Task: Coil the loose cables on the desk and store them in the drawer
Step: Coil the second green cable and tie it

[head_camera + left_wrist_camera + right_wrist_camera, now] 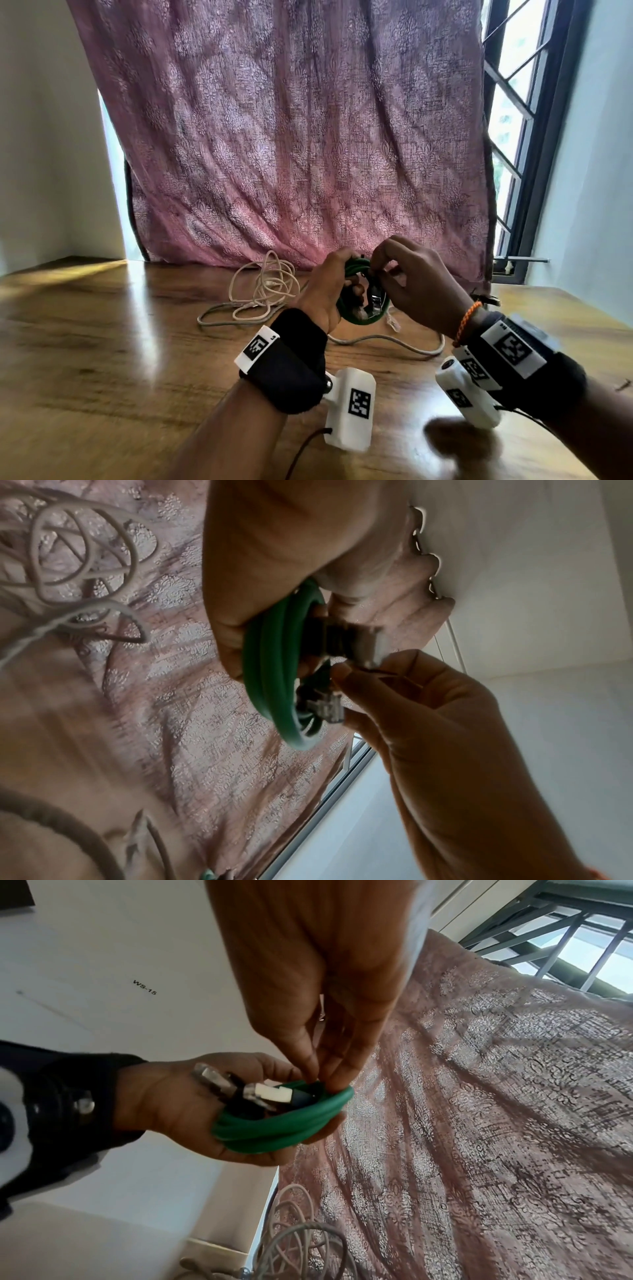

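A green cable point(362, 320) is wound into a small coil and held above the wooden desk point(137, 359). My left hand point(344, 270) grips the coil point(274, 669) with its fingers curled round the loops. Two clear plugs point(270, 1092) stick out of the coil's middle. My right hand point(380, 272) pinches the green cable point(284, 1131) at the top of the coil, thumb and fingertips point(322, 1080) pressed together beside the plugs. A loose beige cable point(270, 284) lies tangled on the desk to the left of my hands. A grey cable point(387, 341) trails beneath them. No drawer is in view.
A pink patterned curtain point(291, 137) hangs right behind the desk's far edge. A dark-framed window point(520, 137) stands at the right, and a pale wall point(44, 137) at the left. Bare desk surface stretches at the front left.
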A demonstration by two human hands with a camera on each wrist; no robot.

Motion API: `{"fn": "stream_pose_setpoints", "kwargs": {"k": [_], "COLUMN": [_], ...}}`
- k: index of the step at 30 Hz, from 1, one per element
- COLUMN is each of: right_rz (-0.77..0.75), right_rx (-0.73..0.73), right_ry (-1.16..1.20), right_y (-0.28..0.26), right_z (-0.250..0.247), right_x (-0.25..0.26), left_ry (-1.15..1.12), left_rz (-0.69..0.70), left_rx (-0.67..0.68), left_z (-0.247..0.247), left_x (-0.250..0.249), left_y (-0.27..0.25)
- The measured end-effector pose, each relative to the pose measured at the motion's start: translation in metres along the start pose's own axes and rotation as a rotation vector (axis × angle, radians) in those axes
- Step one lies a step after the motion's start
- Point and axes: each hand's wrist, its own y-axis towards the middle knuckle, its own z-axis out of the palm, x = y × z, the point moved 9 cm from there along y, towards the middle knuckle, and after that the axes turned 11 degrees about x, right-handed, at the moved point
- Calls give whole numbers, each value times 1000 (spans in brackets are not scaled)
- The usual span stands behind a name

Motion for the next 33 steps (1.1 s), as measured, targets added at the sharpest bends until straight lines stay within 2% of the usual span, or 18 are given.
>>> {"fn": "stream_pose_setpoints", "kwargs": {"k": [5,11,14,17,22,26,29,33], "right_rz": [-49,-52,-13,112,232,328,370,385], "right_rx": [-3,0,-6,-34,-120,-193,-223,-311], "right_ry": [-59,-53,57,245,560,760,790,760], "right_y": [-2,-3,-3,-3,-1,-4,-6,-9], "right_z": [-2,-2,-3,-2,-3,1,4,1], "right_x": [9,10,5,-9,-24,-36,-40,-41], "left_ry": [-118,-117,-81,-79,-87,-57,-62,-39], "left_rz": [-34,-41,-34,-24,16,4,0,82], "left_rx": [56,31,-18,-44,6,-2,-4,-68], "left_z": [6,5,0,-1,4,-1,-3,-4], "left_x": [1,0,0,-2,-10,-10,-11,-19], "left_y": [-2,-4,-3,-4,-6,-6,-8,-13]}}
